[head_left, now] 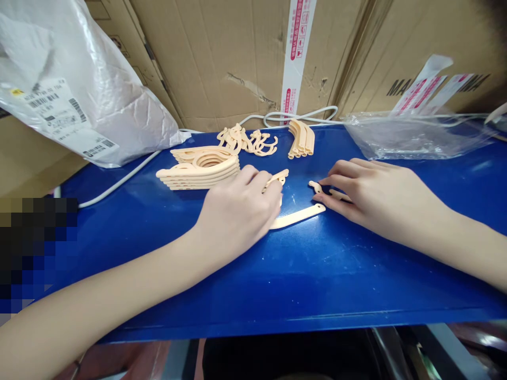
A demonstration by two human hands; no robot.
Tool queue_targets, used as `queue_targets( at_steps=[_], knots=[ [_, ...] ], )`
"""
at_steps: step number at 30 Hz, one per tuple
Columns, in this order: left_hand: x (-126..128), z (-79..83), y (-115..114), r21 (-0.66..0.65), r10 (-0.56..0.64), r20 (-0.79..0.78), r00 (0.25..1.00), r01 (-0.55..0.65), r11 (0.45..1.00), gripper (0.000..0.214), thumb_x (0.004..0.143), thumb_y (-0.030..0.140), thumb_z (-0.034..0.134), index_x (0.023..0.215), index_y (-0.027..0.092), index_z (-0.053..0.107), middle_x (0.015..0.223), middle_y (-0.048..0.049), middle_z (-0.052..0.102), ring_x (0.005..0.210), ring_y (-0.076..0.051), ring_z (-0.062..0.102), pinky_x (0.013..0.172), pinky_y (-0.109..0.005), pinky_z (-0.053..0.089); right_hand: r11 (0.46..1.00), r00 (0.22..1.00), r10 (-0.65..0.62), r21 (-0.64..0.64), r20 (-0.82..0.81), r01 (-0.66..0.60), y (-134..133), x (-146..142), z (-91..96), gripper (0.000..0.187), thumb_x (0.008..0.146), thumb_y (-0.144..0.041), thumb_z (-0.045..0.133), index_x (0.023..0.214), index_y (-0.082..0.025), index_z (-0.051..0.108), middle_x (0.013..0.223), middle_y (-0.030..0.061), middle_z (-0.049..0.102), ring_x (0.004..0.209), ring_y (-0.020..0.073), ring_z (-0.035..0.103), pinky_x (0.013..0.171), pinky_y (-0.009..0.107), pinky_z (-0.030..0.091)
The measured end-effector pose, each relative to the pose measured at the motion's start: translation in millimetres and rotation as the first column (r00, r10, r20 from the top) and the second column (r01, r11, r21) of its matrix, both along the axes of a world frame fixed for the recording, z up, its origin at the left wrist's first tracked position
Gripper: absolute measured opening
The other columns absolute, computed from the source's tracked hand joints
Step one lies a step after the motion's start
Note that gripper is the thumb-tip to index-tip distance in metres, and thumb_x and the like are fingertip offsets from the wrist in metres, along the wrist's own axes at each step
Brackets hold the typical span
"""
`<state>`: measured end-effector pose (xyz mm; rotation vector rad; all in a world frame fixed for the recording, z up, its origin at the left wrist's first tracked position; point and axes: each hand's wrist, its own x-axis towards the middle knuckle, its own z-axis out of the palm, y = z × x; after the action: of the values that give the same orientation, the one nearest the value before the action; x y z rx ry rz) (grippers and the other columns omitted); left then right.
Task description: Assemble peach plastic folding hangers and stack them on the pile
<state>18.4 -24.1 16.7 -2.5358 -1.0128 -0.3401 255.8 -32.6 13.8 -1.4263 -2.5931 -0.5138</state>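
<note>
My left hand (243,203) is closed over a cream plastic hanger piece (278,178), whose end pokes out past the fingers. From beneath that hand a long flat hanger arm (299,216) with a hole at its tip extends to the right along the table. Between thumb and fingertips, my right hand (356,187) pinches a small cream hanger hook (316,186); part of it is hidden by the fingers. A gap separates the hook from the piece in my left hand. Just behind my left hand lies a stack of cream hangers (198,177).
Loose hooks (257,143) lie in a pile at the back of the blue table (277,285), beside stacked hanger arms (301,138). A clear plastic bag (412,140) is at back right, a white parcel (91,89) at left. Cardboard boxes (222,58) and a white cable (119,186) border the table.
</note>
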Motion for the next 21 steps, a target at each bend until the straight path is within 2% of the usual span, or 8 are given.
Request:
queue_targets(
  at_steps=[3,5,8,12,17,21],
  knots=[
    [3,-6.0,-2,-0.088,-0.206,0.116,0.972,0.216,0.972,0.036,0.098,0.036,0.043,0.114,0.012,0.064,0.122,-0.0125,0.064,0.117,-0.028,0.057,0.094,-0.040,0.049,1.000,0.997,-0.019,0.004,-0.072,0.019,2,0,-3.4,0.039,0.097,-0.039,0.040,0.085,-0.019,0.070,0.093,0.0105,0.067,0.082,0.0257,0.062,0.065,0.036,0.044],
    [4,-11.2,1,-0.185,-0.280,0.158,0.947,0.307,0.934,0.041,0.096,0.043,0.047,0.122,0.013,0.060,0.134,-0.0130,0.057,0.131,-0.030,0.046,0.109,-0.047,0.038,1.000,0.991,-0.025,-0.006,-0.130,0.024,3,1,-4.4,0.031,0.095,-0.034,0.044,0.084,-0.020,0.070,0.093,0.0095,0.067,0.083,0.0256,0.062,0.063,0.036,0.045],
    [4,-16.3,6,-0.316,-0.272,0.175,0.946,0.315,0.895,0.045,0.095,0.046,0.049,0.128,0.016,0.055,0.144,-0.0132,0.048,0.141,-0.032,0.033,0.116,-0.056,0.025,0.999,0.977,-0.038,-0.035,-0.210,0.031,6,1,-4.9,0.018,0.086,-0.029,0.052,0.084,-0.020,0.067,0.095,0.0097,0.066,0.088,0.0285,0.062,0.064,0.039,0.047],
    [2,-17.0,9,-0.425,-0.222,0.197,0.955,0.287,0.859,0.039,0.097,0.043,0.048,0.128,0.021,0.052,0.148,-0.0114,0.043,0.145,-0.030,0.025,0.115,-0.061,0.022,0.997,0.970,-0.021,-0.075,-0.244,0.003,10,1,-5.7,0.011,0.081,-0.027,0.053,0.081,-0.019,0.060,0.091,0.0100,0.063,0.089,0.0283,0.060,0.073,0.041,0.048],
    [1,-14.8,11,-0.491,-0.210,0.264,0.941,0.319,0.811,0.021,0.099,0.033,0.044,0.114,0.022,0.054,0.140,-0.0090,0.049,0.142,-0.025,0.031,0.115,-0.057,0.024,0.994,0.987,0.019,-0.104,-0.161,-0.037,14,3,-3.2,0.014,0.088,-0.029,0.046,0.083,-0.019,0.055,0.085,0.0082,0.060,0.077,0.0240,0.059,0.067,0.037,0.046],
    [0,-14.3,14,-0.490,-0.210,0.274,0.939,0.324,0.809,0.014,0.100,0.029,0.043,0.101,0.019,0.051,0.134,-0.0100,0.052,0.137,-0.023,0.038,0.115,-0.052,0.027,0.991,0.987,0.033,-0.121,-0.154,-0.052,14,5,-1.0,0.017,0.094,-0.029,0.040,0.090,-0.020,0.053,0.090,0.0086,0.063,0.081,0.0236,0.062,0.063,0.033,0.044]
  ],
)
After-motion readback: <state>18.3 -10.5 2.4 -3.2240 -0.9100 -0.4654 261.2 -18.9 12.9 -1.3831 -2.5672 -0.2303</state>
